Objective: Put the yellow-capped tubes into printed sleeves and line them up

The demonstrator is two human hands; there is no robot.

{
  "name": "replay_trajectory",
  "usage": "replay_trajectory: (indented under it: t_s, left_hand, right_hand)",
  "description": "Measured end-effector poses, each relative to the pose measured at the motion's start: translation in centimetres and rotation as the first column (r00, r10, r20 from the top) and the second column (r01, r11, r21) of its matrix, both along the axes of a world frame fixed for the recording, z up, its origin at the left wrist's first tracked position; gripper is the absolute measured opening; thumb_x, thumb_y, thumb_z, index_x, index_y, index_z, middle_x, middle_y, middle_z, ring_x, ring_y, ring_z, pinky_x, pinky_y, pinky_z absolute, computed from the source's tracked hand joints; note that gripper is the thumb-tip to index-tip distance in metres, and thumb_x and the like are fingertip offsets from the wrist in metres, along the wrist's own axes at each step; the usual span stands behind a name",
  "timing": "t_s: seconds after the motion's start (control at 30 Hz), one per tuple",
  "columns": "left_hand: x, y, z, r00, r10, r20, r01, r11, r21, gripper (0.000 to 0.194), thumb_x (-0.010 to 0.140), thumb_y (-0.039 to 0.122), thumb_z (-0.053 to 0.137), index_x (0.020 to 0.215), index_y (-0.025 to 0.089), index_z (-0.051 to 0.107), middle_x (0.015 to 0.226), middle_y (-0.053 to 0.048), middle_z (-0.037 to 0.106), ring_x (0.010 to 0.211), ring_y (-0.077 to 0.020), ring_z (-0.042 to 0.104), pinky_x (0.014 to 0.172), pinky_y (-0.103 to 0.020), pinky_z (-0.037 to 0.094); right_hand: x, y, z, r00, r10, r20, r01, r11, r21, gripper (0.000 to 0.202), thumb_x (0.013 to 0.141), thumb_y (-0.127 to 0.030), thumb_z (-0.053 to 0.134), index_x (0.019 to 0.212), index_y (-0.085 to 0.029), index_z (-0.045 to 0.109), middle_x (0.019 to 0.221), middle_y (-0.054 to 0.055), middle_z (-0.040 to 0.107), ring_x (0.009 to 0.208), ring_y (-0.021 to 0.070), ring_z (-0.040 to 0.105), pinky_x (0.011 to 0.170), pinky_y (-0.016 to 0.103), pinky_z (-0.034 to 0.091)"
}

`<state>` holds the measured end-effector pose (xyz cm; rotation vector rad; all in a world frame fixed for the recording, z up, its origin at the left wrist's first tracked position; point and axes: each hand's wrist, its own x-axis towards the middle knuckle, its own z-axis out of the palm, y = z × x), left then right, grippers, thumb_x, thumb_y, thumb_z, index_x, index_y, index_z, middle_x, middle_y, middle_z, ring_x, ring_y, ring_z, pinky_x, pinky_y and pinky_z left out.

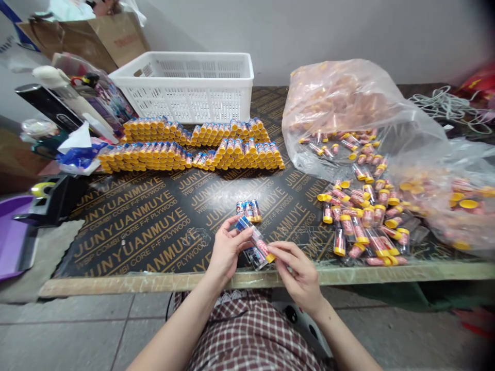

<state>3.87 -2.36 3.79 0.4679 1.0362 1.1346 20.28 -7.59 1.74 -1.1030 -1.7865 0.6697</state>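
Between my hands is a clear tube with a pink-and-white label and a yellow cap. My left hand grips its upper part, where a blue-printed piece shows by the thumb. The fingers of my right hand pinch the yellow-capped end. Just beyond my left fingers, a few short blue-and-yellow printed tubes stand side by side on the table. Below the held tube, more clear and blue printed material lies on the table, partly hidden by my hand.
Stacked rows of yellow-ended tubes lie in front of a white plastic basket. On the right are a pile of loose yellow-capped tubes and a large clear bag of them. The wooden table edge runs close to me.
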Motion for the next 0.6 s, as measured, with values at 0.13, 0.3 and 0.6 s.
replay_trajectory:
  t_s: [0.13, 0.3, 0.6]
  left_hand:
    - [0.3, -0.6, 0.2, 0.970, -0.242, 0.001, 0.242, 0.970, -0.034, 0.042, 0.056, 0.028, 0.083, 0.090, 0.009, 0.067, 0.077, -0.006, 0.069, 0.063, -0.0123, 0.062, 0.061, -0.025, 0.052]
    - [0.6, -1.1, 0.4, 0.920, -0.390, -0.031, 0.388, 0.920, -0.058, 0.033, 0.064, 0.036, 0.077, 0.081, 0.009, 0.069, 0.068, -0.004, 0.066, 0.057, -0.0103, 0.058, 0.056, -0.023, 0.049]
    - [0.9, -1.5, 0.5, 0.909, -0.416, -0.023, 0.413, 0.907, -0.085, 0.034, 0.056, 0.034, 0.082, 0.075, 0.010, 0.068, 0.062, -0.001, 0.062, 0.052, -0.0095, 0.056, 0.051, -0.021, 0.045]
  right_hand:
    - [0.3, 0.5, -0.2, 0.997, -0.060, 0.038, 0.058, 0.997, 0.057, 0.067, 0.075, -0.005, 0.056, 0.135, -0.032, 0.042, 0.119, 0.007, 0.048, 0.111, 0.0208, 0.051, 0.095, 0.038, 0.048]
    - [0.6, 1.2, 0.2, 0.996, 0.092, -0.005, -0.092, 0.995, -0.035, 0.088, 0.064, -0.005, 0.056, 0.143, -0.030, 0.025, 0.147, 0.008, 0.025, 0.131, 0.0284, 0.035, 0.103, 0.046, 0.041]
    - [0.6, 1.2, 0.0, 0.966, 0.223, -0.129, -0.241, 0.959, -0.148, 0.089, 0.059, -0.004, 0.052, 0.141, -0.025, 0.025, 0.137, 0.010, 0.044, 0.124, 0.0248, 0.047, 0.105, 0.040, 0.040]
